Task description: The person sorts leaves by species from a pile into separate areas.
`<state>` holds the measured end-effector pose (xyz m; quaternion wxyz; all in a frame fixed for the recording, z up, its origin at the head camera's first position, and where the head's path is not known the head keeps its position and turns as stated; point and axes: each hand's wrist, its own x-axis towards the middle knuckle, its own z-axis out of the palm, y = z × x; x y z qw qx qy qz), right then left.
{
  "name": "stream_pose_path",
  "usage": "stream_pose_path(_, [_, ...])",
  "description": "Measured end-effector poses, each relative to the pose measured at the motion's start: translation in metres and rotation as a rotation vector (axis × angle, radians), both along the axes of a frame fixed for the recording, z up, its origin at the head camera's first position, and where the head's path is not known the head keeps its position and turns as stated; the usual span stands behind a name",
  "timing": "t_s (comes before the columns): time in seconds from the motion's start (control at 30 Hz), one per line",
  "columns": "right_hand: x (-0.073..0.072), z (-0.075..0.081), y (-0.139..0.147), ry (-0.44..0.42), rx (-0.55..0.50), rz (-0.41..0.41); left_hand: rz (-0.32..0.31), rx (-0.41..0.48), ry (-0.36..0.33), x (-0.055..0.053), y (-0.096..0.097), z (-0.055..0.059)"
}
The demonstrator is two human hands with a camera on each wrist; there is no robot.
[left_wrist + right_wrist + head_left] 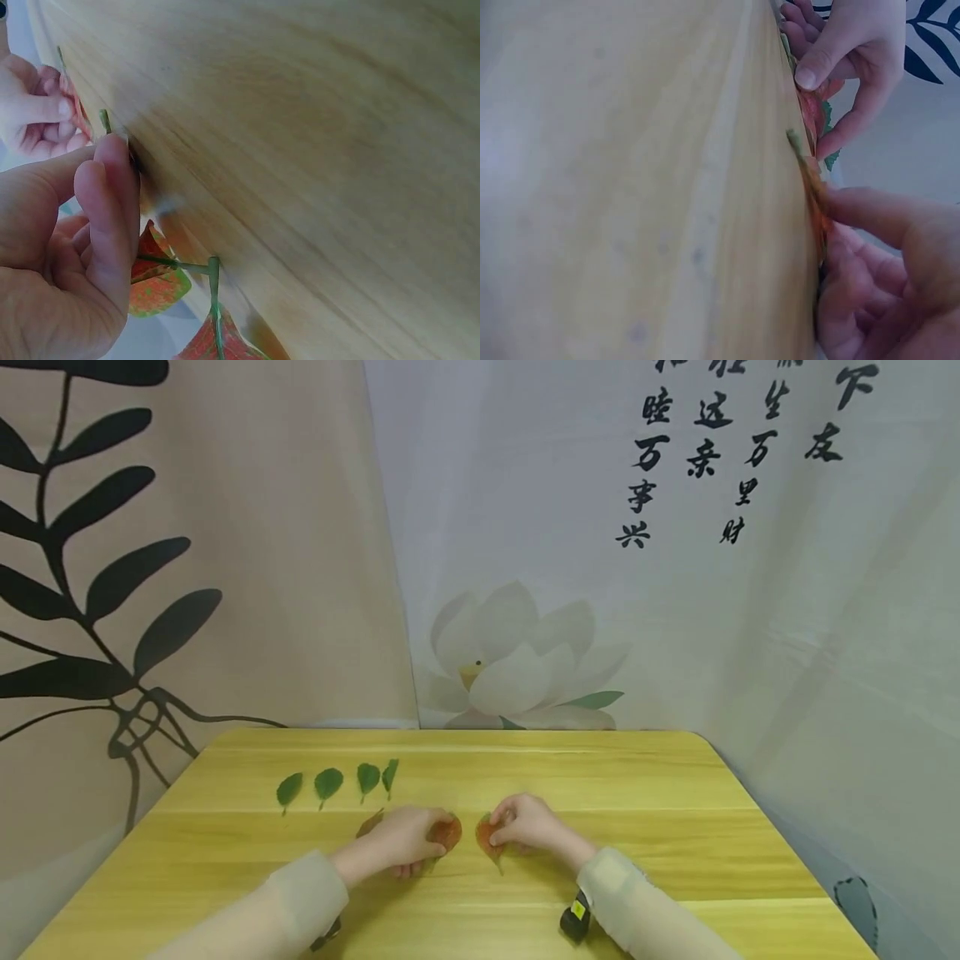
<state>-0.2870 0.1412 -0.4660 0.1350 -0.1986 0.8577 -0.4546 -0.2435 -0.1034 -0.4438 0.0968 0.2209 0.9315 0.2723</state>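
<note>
My left hand [405, 839] holds a red leaf [450, 832] near the tabletop, with thumb and index finger at its edges. To the right, my right hand [531, 822] pinches a second red leaf [487, 837] whose stem points toward me. A small gap separates the two leaves. Partly hidden behind the left hand is another reddish leaf [369, 824]. In the left wrist view, red-and-green leaves [166, 294] with green stems lie beyond the left hand [82, 247]. The right wrist view shows the right hand's fingers at an orange-red leaf [815, 199].
Several green leaves [328, 783] lie in a row at the table's back left. The yellow wooden table [645, 777] ends at a printed curtain [525, 527]. A black wrist device with a yellow mark [576, 917] sits under the right sleeve.
</note>
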Motion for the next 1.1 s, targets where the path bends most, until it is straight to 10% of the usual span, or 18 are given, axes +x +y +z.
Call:
stream_pose_path(0.2, [0.001,0.002,0.001,0.107,0.07,0.023,-0.002,-0.01,0.0,0.0,0.002,0.001])
stream_pose_path(1.1, [0.003,0.021,0.009,0.06,-0.027,-0.037,-0.022,-0.016,0.059,0.003,0.009,0.027])
